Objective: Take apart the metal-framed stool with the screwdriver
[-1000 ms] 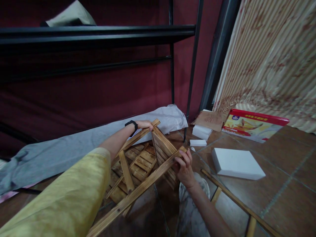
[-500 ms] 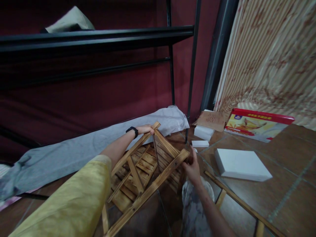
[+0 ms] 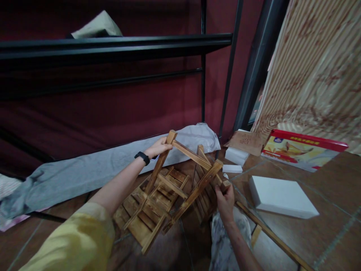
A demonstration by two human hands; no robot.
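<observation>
Fingers of the left hand [image 3: 158, 147] are wrapped around the top end of one leg of the wooden rack [image 3: 169, 188], up at about 11 o'clock of the frame, and the right hand [image 3: 225, 197] has its fingers pinched shut on the end of another slat at roughly 3 o'clock of it. So both hands are clamped on wood, none spread open. That rack sits tilted on the tiled floor [image 3: 324, 195], slatted shelf facing down and away, one corner resting on the tiles. If you ask me, the trick with a folding frame like this is to keep both grips near the ends and swing the legs evenly so the cross brace doesn't bind or twist. Off at 3 o'clock there's a white foam slab [image 3: 282, 197], a loose wooden strip [image 3: 270, 237] near it, and a red box [image 3: 303, 149] further back by the curtain.
</observation>
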